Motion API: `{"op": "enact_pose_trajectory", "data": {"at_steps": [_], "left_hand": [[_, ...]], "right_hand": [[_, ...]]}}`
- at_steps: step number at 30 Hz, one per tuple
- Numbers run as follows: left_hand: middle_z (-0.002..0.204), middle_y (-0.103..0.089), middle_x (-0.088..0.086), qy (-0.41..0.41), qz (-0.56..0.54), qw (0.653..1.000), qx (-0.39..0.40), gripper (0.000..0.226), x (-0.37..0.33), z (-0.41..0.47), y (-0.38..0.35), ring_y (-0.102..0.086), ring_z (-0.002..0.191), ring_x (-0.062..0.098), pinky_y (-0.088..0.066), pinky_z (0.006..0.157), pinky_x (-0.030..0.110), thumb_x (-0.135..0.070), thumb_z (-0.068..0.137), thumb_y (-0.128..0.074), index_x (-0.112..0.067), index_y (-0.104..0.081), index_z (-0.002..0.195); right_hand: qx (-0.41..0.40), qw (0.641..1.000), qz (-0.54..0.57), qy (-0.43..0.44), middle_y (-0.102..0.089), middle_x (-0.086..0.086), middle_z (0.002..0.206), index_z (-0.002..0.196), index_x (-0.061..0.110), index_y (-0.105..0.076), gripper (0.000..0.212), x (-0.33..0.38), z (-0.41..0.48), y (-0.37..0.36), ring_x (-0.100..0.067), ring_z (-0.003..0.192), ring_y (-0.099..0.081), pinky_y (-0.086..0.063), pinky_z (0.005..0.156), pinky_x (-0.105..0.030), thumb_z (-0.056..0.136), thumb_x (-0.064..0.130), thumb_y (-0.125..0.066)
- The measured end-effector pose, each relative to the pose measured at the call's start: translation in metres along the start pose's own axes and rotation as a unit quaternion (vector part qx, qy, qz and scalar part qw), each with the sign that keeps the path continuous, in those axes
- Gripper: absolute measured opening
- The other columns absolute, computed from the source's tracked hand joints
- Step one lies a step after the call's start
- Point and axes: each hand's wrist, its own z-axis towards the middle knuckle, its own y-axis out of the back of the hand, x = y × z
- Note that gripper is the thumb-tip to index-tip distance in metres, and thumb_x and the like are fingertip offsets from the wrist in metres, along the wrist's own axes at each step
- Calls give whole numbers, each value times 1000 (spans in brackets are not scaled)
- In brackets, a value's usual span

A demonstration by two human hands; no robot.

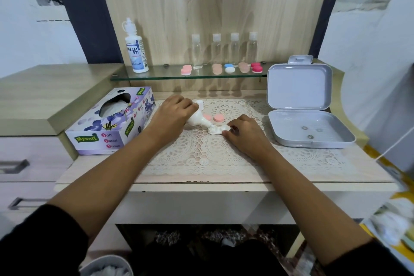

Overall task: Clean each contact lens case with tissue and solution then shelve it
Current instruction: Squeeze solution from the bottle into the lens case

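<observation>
Head view: left hand (174, 112) grip closed round a twisted white tissue (200, 120), its tip pressed into the open white lens case (218, 130). Right hand (243, 132) grip narrow, fingertips pinching the case's right edge. The case lies on the counter's lace mat (224, 152), right of the tissue box (112, 123). Two pink caps (218, 117) lie farther right of the box, just behind the case.

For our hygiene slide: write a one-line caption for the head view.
Left hand tips a small bottle over the open white lens case, steadied by the right hand on a lace mat.
</observation>
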Motion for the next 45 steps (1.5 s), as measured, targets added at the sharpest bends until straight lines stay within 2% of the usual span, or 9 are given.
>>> {"op": "enact_pose_trajectory", "data": {"at_steps": [9,15,30,45], "left_hand": [[90,-68,15,8,-11,1000,-7,51,-2,-2,-2,-62,77,34,-51,73,40,6,52,-81,1,-66,100],[94,-68,17,30,-27,999,0,54,-6,1,-2,-62,82,36,-51,75,42,4,53,-82,1,-65,104],[94,-67,13,-13,-18,1000,-16,47,-15,18,-10,-61,84,34,-50,76,41,4,59,-79,-4,-65,103],[95,-68,13,-6,-13,1000,-7,46,-17,21,-10,-62,85,33,-49,79,43,3,61,-79,-5,-65,104]], "right_hand": [[1,1000,-1,1,-58,-11,104,108,8,-66,30,-2,0,-1,-28,100,-51,-44,85,-36,86,29,-62],[2,1000,-4,2,-58,-10,104,108,9,-66,30,-2,1,-2,-27,99,-51,-43,84,-35,87,30,-61],[1,1000,13,0,-57,-10,96,98,9,-68,25,-2,1,-2,-29,93,-52,-45,81,-39,84,29,-63],[2,1000,14,2,-56,-9,97,99,10,-68,24,-3,1,-2,-29,95,-51,-44,82,-38,85,29,-62]]}}
